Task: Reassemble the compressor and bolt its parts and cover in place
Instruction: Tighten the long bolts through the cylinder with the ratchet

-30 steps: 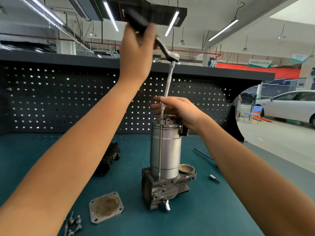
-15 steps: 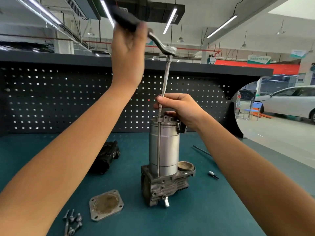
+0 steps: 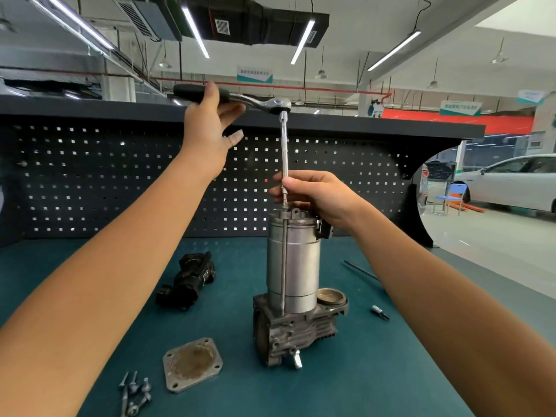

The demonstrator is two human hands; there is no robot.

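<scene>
The compressor (image 3: 293,266) stands upright near the middle of the tabletop (image 3: 376,380), its silver cylinder on a finned grey base. A long bolt (image 3: 283,266) runs down the cylinder's front from a lug at the top into the base. An extension (image 3: 284,152) rises straight up from that bolt's head to a ratchet (image 3: 272,104), whose black handle points toward the left edge.

The left hand (image 3: 207,127) is raised at the handle. Its grip is apart: the fingers are stretched out and the handle lies in the crook by the thumb. The right hand (image 3: 316,194) sits just above the cylinder top, its grip clamped on the lower extension, thumb and curled fingers pinching it.

A square cover (image 3: 192,364) with corner holes lies flat toward the near edge, left of the compressor and apart from it. Loose bolts (image 3: 134,392) lie in a cluster just left of the cover, at the near edge. A black part (image 3: 189,279) lies on its side further back on the left. A small bit (image 3: 379,312) lies right of the base, and a thin rod (image 3: 359,270) lies beyond it toward the far right corner.
</scene>
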